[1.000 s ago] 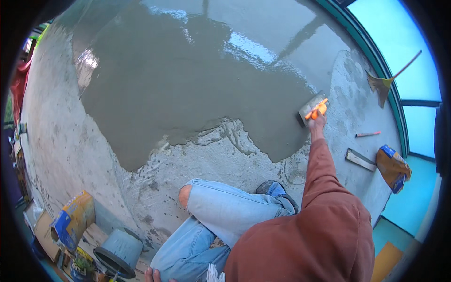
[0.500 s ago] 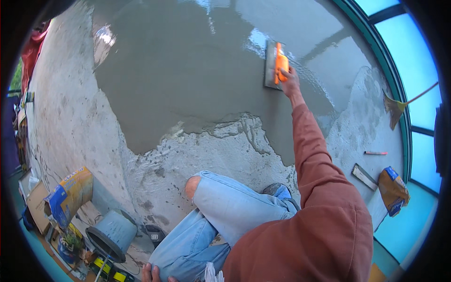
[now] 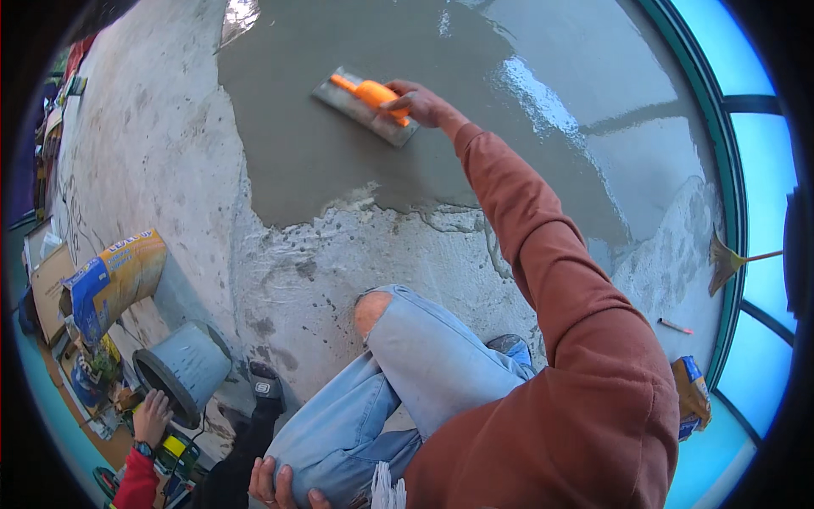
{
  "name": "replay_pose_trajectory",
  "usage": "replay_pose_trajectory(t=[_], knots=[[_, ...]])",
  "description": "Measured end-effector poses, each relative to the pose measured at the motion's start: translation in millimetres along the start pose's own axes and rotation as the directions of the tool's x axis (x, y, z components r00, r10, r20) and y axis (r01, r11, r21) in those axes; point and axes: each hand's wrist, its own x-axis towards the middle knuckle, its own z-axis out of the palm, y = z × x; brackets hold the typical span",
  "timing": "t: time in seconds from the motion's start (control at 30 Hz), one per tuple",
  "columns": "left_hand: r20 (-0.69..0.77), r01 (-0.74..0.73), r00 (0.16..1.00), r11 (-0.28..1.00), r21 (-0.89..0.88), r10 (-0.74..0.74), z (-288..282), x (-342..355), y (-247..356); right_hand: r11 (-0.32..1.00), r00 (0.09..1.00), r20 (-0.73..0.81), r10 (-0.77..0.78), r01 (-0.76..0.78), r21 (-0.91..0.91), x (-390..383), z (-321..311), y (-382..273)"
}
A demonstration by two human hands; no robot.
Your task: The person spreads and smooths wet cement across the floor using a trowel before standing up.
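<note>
My right hand (image 3: 417, 103) is closed round the orange handle of a finishing trowel (image 3: 348, 103). Its flat rectangular metal blade lies on a sheet of wet grey cement (image 3: 288, 170) covering the floor ahead of me. The trowel is slanted, one end toward the far left and the other under my hand. At the lower edge, my left hand (image 3: 284, 485) rests on the leg of my light blue jeans (image 3: 326, 433). Its fingers are apart and hold nothing; the rest of that hand is out of view.
At lower left, another person's hand (image 3: 153, 417) in a red sleeve reaches the rim of a tipped grey bucket (image 3: 191, 365). A blue-and-yellow bag (image 3: 119, 276) stands behind it. To the right are a broom (image 3: 726, 261), a marker-like stick (image 3: 676, 327) and another bag (image 3: 693, 397) along the windows.
My right hand has swept the trowel left across the wet cement and turned it from upright to slanted. The other person's hand and dark-clothed leg have come in at lower left. The view has shifted.
</note>
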Motion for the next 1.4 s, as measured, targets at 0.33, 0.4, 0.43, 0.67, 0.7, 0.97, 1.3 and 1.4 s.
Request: replay_pose_trajectory(t=[0.33, 0.4, 0.43, 0.67, 0.7, 0.97, 1.3, 1.4], knots=[[0.031, -0.048, 0.998, 0.999, 0.015, 0.048, -3.6, 7.4, 5.5, 0.998, 0.869, 0.494, 0.039, -0.014, -0.055, -54.3, 159.8, 38.9], [0.0, -0.061, 0.998, 0.998, -0.011, 0.061, 2.2, 9.6, 10.8, 0.999, 0.853, 0.52, 0.035, -0.014, -0.045, -80.4, 186.9, 47.9], [-0.036, -0.061, 0.998, 0.998, -0.028, 0.06, 5.2, 11.9, 12.0, 0.998, 0.866, 0.501, 0.007, 0.021, -0.051, -92.8, 203.2, 48.2], [0.047, -0.174, 0.983, 0.984, -0.035, 0.175, -7.4, 4.1, 32.7, 0.974, 0.909, -0.375, -0.181, 0.219, 0.06, -103.0, 247.8, 77.9], [0.062, -0.175, 0.982, 0.984, -0.046, 0.178, -9.2, 2.6, 40.9, 0.976, 0.902, -0.396, -0.171, 0.21, 0.058, -108.5, 233.4, 83.7], [0.149, -0.178, 0.971, 0.981, -0.082, 0.188, -24.6, -21.7, 110.3, 0.985, 0.655, -0.755, -0.048, 0.157, 0.074, -198.9, 96.3, 107.6], [-0.277, 0.002, 0.961, 1.0, -0.009, -0.005, -1.6, -29.4, 182.6, 0.967, 0.385, -0.913, 0.132, 0.154, 0.204, -426.4, -44.7, 161.7], [-0.251, -0.057, 0.967, 0.998, -0.016, 0.051, 4.7, -25.3, 161.0, 0.915, 0.294, -0.927, 0.233, 0.257, 0.311, -494.5, -73.6, 179.5]])
